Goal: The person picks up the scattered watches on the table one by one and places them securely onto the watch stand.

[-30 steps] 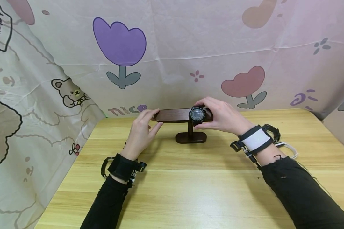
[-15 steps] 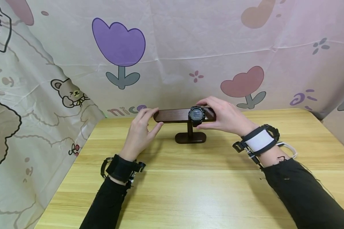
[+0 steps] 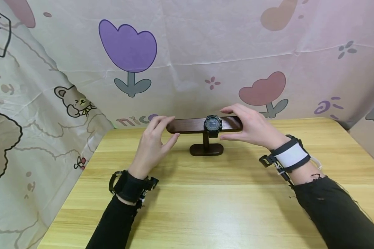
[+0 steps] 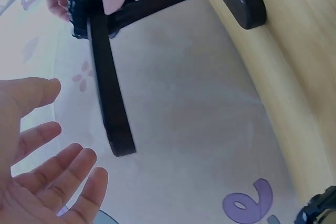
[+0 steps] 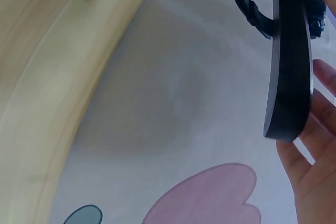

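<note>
A black wristwatch is strapped round the middle of a dark wooden T-shaped stand, whose oval base sits on the table. My left hand hovers at the bar's left end. In the left wrist view its fingers are spread and apart from the bar. My right hand is cupped loosely round the bar's right end, with the fingers above it and the thumb below. Its straight fingers lie beside the bar tip. Neither hand touches the watch.
The stand is near the far edge of a light wooden table. A cartoon-printed cloth hangs behind it and along the left side. Both wrists wear black strapped devices. Bare tabletop lies between my arms.
My right hand has let go of the watch and slid right to the bar's end. My left hand's fingers have lifted slightly off the bar's left end.
</note>
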A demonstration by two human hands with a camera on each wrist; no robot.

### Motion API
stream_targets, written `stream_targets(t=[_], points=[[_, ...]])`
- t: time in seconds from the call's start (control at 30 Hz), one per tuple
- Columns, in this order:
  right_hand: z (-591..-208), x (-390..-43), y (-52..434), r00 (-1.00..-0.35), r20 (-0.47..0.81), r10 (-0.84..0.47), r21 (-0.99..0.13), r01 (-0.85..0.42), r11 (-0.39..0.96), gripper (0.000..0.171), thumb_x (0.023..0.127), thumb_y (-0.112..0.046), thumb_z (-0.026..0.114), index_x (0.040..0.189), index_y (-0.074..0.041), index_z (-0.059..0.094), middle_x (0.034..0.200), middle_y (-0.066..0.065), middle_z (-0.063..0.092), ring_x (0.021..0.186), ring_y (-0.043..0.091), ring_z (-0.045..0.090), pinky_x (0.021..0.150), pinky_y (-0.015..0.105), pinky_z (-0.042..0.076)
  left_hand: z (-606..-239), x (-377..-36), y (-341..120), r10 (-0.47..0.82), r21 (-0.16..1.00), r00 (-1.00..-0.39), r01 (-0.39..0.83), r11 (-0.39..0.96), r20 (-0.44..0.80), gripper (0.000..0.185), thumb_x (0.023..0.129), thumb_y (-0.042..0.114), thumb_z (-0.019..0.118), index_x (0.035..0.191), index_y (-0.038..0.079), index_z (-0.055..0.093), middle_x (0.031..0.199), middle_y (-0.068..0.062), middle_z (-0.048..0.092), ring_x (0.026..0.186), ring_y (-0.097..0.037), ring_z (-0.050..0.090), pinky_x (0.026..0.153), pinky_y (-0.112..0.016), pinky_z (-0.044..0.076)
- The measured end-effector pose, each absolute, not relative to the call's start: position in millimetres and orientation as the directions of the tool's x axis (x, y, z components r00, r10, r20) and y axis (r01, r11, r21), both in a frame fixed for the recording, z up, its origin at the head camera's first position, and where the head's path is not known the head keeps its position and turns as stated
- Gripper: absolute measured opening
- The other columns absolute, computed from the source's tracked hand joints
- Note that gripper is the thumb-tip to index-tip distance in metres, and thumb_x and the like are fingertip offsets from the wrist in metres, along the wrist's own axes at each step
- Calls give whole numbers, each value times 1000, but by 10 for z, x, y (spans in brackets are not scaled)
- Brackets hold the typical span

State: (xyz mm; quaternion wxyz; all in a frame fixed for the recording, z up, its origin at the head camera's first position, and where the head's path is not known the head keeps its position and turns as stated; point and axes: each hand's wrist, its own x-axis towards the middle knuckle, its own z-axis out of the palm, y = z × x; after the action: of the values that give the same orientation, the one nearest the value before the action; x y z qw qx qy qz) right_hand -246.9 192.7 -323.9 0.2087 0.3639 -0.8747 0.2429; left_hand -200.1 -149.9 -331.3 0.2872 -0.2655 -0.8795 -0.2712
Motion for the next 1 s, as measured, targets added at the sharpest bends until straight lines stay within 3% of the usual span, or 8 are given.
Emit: stream_targets(t=[0.27, 0.63, 1.0], points=[[-3251, -2416, 2062, -668, 533, -519, -274, -717, 641, 83, 76, -40, 99, 144, -13, 61, 133, 2, 67, 106, 17, 67, 89, 43, 58, -3227, -1895, -1406, 363, 260, -625, 684, 682, 692, 50, 96, 17, 83, 141, 4, 67, 131, -18, 67, 120, -34, 66, 100, -47, 59], [-3249, -2290, 2229, -700, 524, -486, -300, -685, 664, 83, 76, -35, 100, 145, -10, 60, 139, 7, 66, 126, 29, 65, 107, 55, 53, -3205, -1772, -1268, 439, 219, -563, 755, 618, 700, 51, 95, 15, 83, 142, 6, 66, 132, -15, 68, 122, -30, 67, 104, -42, 60], [-3237, -2109, 2440, -745, 502, -439, -347, -639, 687, 84, 76, -33, 100, 148, -14, 59, 146, 6, 64, 132, 29, 63, 109, 55, 51, -3234, -1681, -1112, 532, 155, -506, 807, 570, 678, 49, 97, 18, 80, 143, 8, 66, 132, -12, 68, 121, -26, 68, 103, -37, 60]])
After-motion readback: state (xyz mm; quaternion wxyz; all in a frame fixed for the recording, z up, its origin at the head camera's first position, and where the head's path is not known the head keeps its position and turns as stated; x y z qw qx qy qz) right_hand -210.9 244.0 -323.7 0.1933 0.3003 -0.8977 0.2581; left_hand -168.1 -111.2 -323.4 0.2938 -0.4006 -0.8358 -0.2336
